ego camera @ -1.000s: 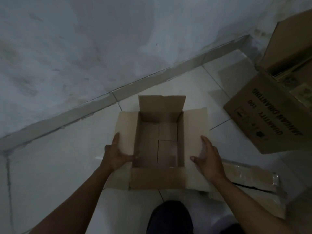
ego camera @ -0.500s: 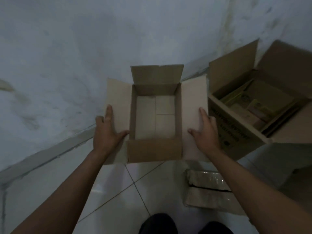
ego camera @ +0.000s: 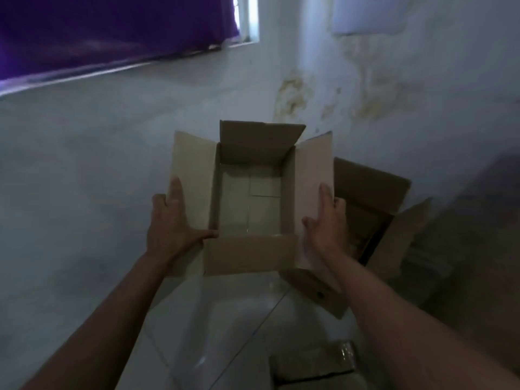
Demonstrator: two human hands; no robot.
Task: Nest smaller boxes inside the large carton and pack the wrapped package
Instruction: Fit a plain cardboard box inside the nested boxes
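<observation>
Both hands, left (ego camera: 171, 220) and right (ego camera: 326, 223), had their grip clamped on the small box (ego camera: 250, 209), held above the floor; next, lowering it into the large carton (ego camera: 374, 209) beside the wall.

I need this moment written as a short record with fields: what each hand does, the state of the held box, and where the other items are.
held box: small open carton, flaps spread, empty, lifted off the floor
left hand: grip on the left flap and side
right hand: grip on the right flap and side
large carton: open, on the floor, behind and right of the held box
wrapped package: on the floor tiles, bottom edge of view, untouched
</observation>
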